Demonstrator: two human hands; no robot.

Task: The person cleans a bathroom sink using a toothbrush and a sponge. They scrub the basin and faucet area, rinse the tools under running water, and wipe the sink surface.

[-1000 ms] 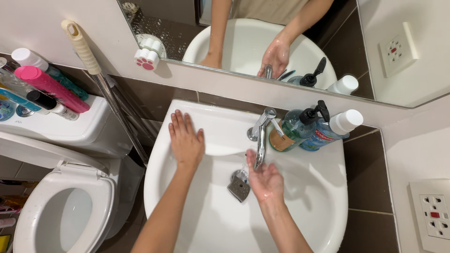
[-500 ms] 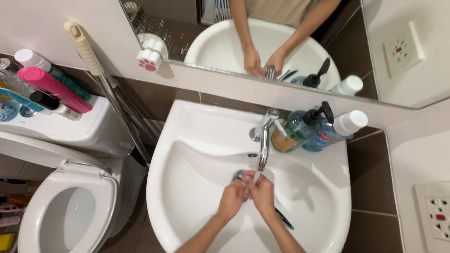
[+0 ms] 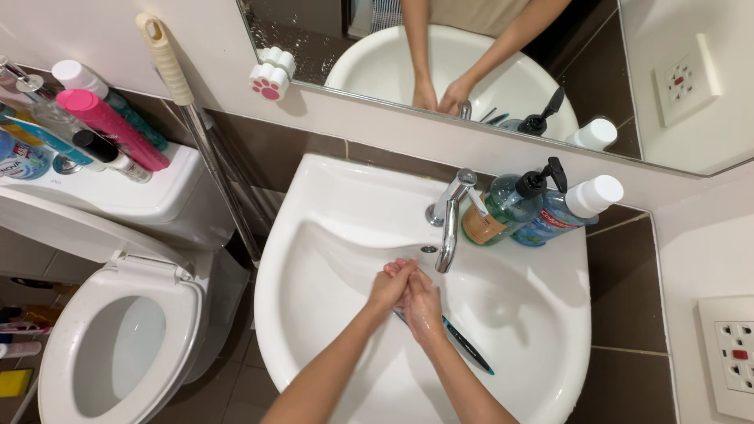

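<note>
1. A second ago the left hand lay flat on the basin rim and the right hand cupped under the spout; now both are pressed together, fingers closed around each other, holding nothing I can make out.
2. On the cistern at far left lie a pink tube and a black-capped bottle.
3. The white sink holds a dark toothbrush, its handle poking out just beside the right wrist.
4. The chrome tap stands above the hands.
5. Right of it: a green pump bottle, then a blue bottle with a white cap.
</note>
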